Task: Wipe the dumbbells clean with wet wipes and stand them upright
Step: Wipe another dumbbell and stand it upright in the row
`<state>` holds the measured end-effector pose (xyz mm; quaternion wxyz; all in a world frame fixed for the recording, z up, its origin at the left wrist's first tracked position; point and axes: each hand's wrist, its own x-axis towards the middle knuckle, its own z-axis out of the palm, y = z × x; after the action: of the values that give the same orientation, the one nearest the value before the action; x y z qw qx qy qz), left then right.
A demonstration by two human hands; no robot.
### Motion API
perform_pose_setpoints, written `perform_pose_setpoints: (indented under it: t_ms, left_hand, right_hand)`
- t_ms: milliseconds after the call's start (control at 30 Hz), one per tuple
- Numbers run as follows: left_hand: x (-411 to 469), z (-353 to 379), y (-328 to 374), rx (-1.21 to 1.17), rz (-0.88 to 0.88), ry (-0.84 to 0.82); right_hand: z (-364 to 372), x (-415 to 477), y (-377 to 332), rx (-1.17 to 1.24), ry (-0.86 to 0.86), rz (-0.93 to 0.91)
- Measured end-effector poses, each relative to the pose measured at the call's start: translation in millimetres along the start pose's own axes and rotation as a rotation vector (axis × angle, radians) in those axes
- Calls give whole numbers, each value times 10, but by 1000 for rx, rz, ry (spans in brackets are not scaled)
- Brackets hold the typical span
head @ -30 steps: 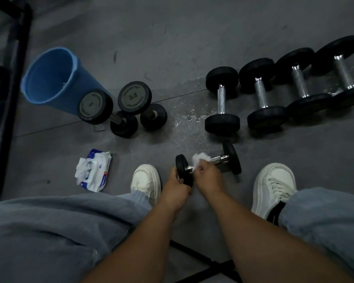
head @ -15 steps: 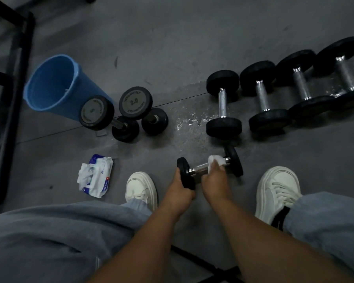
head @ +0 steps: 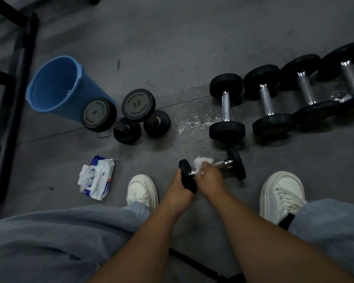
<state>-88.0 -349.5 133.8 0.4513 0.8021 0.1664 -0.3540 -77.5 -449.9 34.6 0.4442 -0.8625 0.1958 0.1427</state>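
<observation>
**Wiping the handle of the small dumbbell**

We are gripping the left head of the small dumbbell [head: 236,163] with our left hand [head: 181,187], fingers curled round its rim. We judge this is keeping the bar from rolling under the rubbing. Our right hand [head: 209,177] is pinching a bunched white wet wipe [head: 201,161] against the chrome handle close to that head, fingers closed over wipe and bar together.

The dumbbell is lying crosswise between our white shoes [head: 142,189], low over the floor [head: 192,48]. Whether its far head is touching down we cannot tell.

Just beyond, four larger dumbbells [head: 267,101] are lying side by side in a row, apparently waiting their turn, with a wet patch [head: 192,124] beside them. To the left, two dumbbells [head: 138,105] are standing on end next to the blue bucket [head: 55,84], seemingly finished. The open wipes pack [head: 97,177] is lying on the floor on our left side, probably for easy reach.
</observation>
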Motion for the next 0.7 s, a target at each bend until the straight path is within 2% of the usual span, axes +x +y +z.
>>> perform_pose_setpoints:
  t_ms: [67, 133, 167, 200, 267, 300, 400, 433, 467, 500, 600, 667, 700]
  left_hand:
    - [-9, 7, -18, 13, 2, -9]
    - [-13, 12, -19, 8, 2, -9]
    - [-16, 13, -7, -2, 5, -12]
    - [-25, 13, 6, -4, 4, -19]
    - [-57, 13, 3, -17, 4, -30]
    - [-69, 25, -16, -17, 2, -29]
    - [-120, 64, -62, -18, -9, -14]
    - [-125, 68, -57, -19, -4, -10]
    - [-127, 63, -46, -19, 1, -8]
    - [-110, 57, -44, -31, 5, -9]
    - [-97, 36, -51, -49, 1, -19]
    - [-130, 38, -29, -45, 10, -20]
    - [-149, 39, -11, -53, 15, -19]
  right_hand:
    - [-17, 17, 40, 53, 122, 136]
    - [-38, -107, 53, -2, -122, 106]
    - [-20, -185, 88, 5, -261, 147]
    - [-22, -246, 130, 42, -286, 208]
    - [-2, -238, 268, 211, -85, 434]
    - [-5, -202, 322, 373, 12, 571]
    - [-10, -106, 265, 1243, 40, 892]
    - [6, -117, 247, 1413, 69, 935]
    - [19, -132, 222, 1476, 66, 932]
    - [10, -152, 185, 1470, 49, 924]
    - [-43, -76, 208, 1479, 175, 952]
    - [-76, -49, 187, 1438, 68, 898]
    - [-87, -54, 178, 1322, -45, 870]
